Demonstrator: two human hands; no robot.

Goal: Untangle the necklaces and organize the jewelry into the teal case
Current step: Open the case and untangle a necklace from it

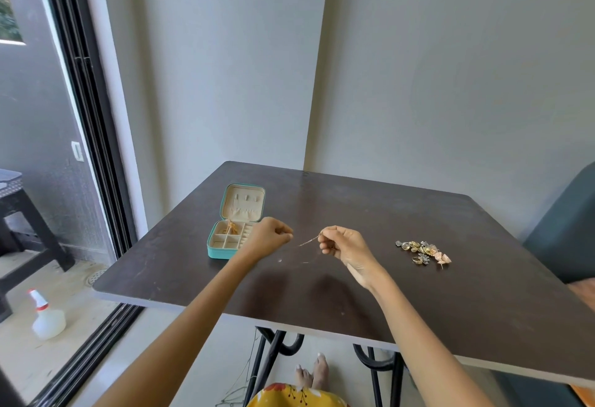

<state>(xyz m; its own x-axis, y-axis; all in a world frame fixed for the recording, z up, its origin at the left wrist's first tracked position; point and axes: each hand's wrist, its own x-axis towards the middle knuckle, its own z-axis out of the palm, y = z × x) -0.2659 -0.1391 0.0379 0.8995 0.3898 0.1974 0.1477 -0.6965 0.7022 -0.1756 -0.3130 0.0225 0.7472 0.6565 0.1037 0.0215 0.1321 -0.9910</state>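
Note:
A thin necklace chain [307,241] stretches between my two hands above the dark table [386,294]. My left hand [269,236] pinches one end with closed fingers, and my right hand [341,244] pinches the other end. The teal case [225,247] lies open just left of my left hand, its lid flat behind it. A gold chain [231,228] sits in one of its beige compartments. A small heap of earrings and rings [424,252] lies on the table to the right of my right hand.
The table stands against a pale wall. A dark green seat [566,229] is at the right edge. On the left, a sliding-door frame, a black stool [19,213] and a white spray bottle [46,318] are on the floor.

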